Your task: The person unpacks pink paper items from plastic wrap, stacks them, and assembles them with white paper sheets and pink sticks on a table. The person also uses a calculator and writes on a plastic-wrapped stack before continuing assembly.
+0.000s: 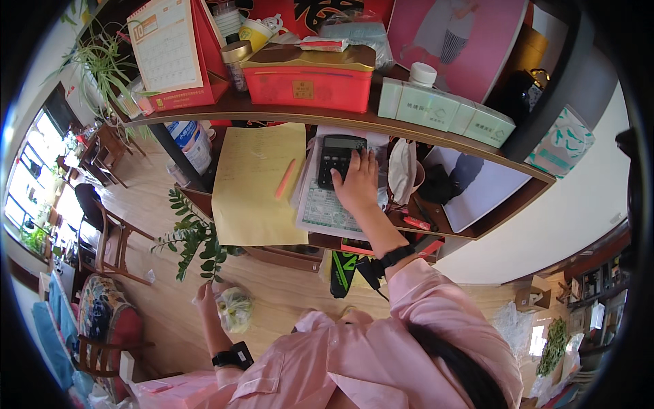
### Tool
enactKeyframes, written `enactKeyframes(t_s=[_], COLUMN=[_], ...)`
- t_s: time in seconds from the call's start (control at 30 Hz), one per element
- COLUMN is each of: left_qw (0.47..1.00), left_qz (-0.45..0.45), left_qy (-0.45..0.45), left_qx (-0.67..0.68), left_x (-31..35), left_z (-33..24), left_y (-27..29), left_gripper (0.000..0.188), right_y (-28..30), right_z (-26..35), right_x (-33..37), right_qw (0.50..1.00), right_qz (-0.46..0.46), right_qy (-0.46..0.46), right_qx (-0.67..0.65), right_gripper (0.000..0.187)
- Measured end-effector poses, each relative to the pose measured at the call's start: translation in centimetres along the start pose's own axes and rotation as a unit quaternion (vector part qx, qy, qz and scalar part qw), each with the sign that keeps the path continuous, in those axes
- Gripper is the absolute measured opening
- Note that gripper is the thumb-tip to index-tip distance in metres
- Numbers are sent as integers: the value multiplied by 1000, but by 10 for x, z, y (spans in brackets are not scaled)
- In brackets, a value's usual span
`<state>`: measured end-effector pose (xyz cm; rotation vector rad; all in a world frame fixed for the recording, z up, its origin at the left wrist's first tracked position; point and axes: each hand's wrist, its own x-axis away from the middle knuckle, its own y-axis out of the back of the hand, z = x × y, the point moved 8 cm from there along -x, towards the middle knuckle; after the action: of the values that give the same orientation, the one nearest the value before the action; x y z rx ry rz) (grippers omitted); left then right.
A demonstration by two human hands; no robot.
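Observation:
My right hand (357, 183) lies over a black calculator (332, 158), its fingers stretched out across the keys and right side and the thumb on the lower keys. The calculator rests on papers with green print (327, 211) on the shelf. To its left is a yellow sheet (248, 198) with faint handwriting, which hangs over the shelf's front edge. An orange-pink pen (285, 178) lies slantwise on that sheet. My left hand (205, 297) hangs low at the left, apart from the shelf and just below a leafy plant (194, 235); its fingers are too small to make out.
The upper shelf holds a desk calendar (163, 54), a red tin box (310, 82) and pale green boxes (443, 112). Right of the calculator are a white pouch (402, 170) and a red marker-like item (417, 223). A plastic bag (234, 309) sits on the floor, left of me.

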<state>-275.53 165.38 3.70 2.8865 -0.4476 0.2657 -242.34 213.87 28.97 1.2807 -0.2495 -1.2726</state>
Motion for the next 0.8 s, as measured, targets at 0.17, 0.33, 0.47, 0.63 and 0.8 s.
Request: enactKeyframes(t_s=[0.17,0.33,0.47,0.63,0.8], left_qw=[989,956,907,866,825], left_qz=[-55,31,136,205,258], left_qy=[-130,-284,-374,-403,-417], left_qx=[-52,-66,-139,-213,-280], left_x=[-16,-36,-45,-65,-80], left_z=[-72,-182,-249,-280,-272], left_y=[6,-78,-161,-232,-270], left_gripper=[26,22,17,15,16], right_y=[12,20,12,29,37], right_z=[-7,-9,-12,3,44], right_x=[-2,3,4,11,46], right_qw=[999,997,999,997,990], right_qz=[-30,-55,-21,-73,-74], right_qy=[25,60,26,32,120], right_qx=[-12,12,13,-1,-20], right_gripper=[71,67,60,49,40])
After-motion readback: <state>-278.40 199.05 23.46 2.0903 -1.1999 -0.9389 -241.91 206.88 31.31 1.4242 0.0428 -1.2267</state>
